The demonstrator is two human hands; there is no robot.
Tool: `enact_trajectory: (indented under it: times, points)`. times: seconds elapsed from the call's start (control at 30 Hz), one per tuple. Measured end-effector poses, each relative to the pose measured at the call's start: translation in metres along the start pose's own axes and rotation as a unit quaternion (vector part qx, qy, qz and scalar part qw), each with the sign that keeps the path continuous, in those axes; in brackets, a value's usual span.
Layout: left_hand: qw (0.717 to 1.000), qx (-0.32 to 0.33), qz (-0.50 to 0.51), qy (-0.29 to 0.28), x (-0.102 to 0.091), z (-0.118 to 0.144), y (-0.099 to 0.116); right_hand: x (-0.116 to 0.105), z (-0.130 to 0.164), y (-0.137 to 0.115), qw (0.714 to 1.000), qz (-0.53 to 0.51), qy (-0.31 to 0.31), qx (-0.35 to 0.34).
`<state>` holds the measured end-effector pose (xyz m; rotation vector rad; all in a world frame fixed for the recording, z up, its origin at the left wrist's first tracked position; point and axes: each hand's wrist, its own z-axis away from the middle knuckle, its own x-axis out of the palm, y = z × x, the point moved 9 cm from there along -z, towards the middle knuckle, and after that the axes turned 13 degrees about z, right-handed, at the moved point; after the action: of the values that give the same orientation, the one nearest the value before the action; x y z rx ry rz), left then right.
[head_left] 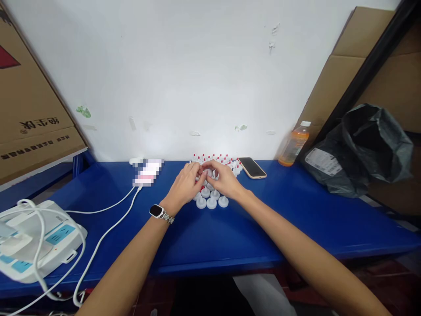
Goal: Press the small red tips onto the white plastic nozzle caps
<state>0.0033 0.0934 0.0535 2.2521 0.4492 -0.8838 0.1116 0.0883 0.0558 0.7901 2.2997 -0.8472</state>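
Observation:
My left hand (186, 183), with a watch on its wrist, meets my right hand (226, 179) over a cluster of small white nozzle caps. Between the fingertips shows a white nozzle cap (208, 172), which my right thumb and fingers close round. The left fingers are curled and pressed together at its side; what they pinch is too small and hidden to make out. Plain white caps (211, 202) stand spout up in front of the hands. Behind the hands stand several white caps with red tips (225, 160), partly covered by my fingers.
A phone (252, 168) lies right of the caps. Farther right are an orange drink bottle (295, 144) and a grey plastic bag (358, 153). On the left, a power strip (49, 239) and white cables (110, 232) lie on the blue table (210, 241). A white wall (197, 79) rises behind.

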Motion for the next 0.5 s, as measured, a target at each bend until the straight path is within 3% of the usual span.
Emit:
enact_trajectory:
  times: [0.2,0.37,0.5]
  points:
    - [0.997,0.061,-0.049,-0.012,-0.002,-0.005,0.013,-0.013,0.004,-0.010,0.999,0.014,0.050,0.005]
    - [0.998,0.011,0.047,0.048,-0.004,-0.013,0.004,-0.026,0.003,-0.020,0.990,0.076,0.115,-0.025]
    - [0.995,-0.040,0.084,0.046,-0.002,-0.013,-0.004,-0.024,0.005,-0.017,0.990,0.064,0.127,-0.010]
